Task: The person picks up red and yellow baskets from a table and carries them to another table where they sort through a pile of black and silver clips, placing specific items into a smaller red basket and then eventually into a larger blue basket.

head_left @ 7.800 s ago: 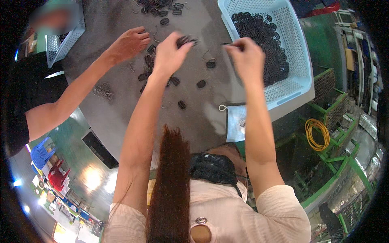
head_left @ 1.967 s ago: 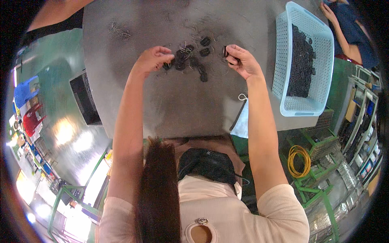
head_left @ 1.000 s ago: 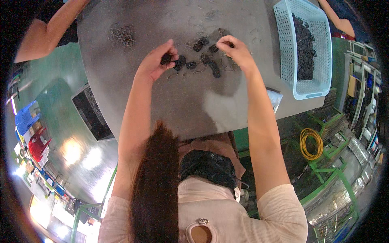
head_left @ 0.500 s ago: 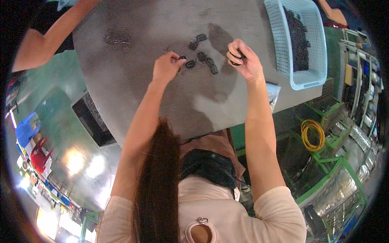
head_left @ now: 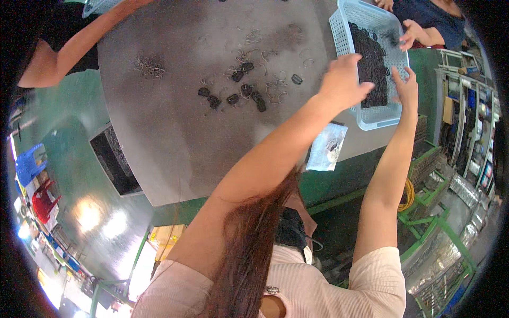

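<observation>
A light blue plastic basket at the upper right holds a heap of small black parts. My left hand is at its left rim, thumb and fingers spread, with nothing seen in it. Over the right side of the basket my right hand is open too, fingers apart. Whether either hand touches the basket is hard to tell. On the grey table, several small black oval pieces lie in a loose group among thin curled scraps. A single black piece lies nearer my left hand.
A clear-and-blue plastic packet lies by the table's near edge. Another pile of thin scraps sits at the left. A co-worker's forearm reaches in there; another person's hand is beside the basket. A dark bin stands below the table edge.
Both hands have moved right, from the black pieces on the table to the basket. My left hand's pinch and my right hand's grip on black pieces have opened. Another person's hands now show by the basket.
</observation>
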A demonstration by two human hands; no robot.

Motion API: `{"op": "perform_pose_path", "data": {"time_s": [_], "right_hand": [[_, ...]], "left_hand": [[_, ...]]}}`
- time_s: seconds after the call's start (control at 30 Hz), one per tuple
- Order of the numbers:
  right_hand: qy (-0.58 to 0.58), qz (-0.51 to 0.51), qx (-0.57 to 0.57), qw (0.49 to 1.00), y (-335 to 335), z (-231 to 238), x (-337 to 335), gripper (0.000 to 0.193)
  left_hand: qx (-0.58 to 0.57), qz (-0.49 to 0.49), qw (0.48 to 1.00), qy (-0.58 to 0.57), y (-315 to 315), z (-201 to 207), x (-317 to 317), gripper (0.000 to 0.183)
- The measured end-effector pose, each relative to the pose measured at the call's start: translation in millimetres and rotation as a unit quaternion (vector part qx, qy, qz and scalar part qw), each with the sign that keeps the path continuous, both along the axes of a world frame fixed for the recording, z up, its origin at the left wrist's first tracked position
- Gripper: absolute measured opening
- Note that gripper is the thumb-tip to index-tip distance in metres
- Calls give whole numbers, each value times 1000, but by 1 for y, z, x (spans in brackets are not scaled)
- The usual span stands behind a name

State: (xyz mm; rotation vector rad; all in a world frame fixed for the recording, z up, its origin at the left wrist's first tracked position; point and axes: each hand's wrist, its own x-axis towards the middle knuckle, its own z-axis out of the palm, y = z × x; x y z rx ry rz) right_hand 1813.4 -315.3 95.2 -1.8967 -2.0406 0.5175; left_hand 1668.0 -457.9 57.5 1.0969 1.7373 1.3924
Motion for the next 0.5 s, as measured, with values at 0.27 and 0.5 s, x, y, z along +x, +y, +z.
{"op": "perform_pose_path", "data": {"time_s": [0.27, 0.5], "right_hand": [[-15, 305, -49, 951, -139, -86, -91, 14], [-28, 224, -112, 968, -135, -143, -103, 21]], "left_hand": [[-366, 146, 888, 236, -126, -90, -89, 34], [-307, 100, 934, 150, -139, -120, -98, 24]]}}
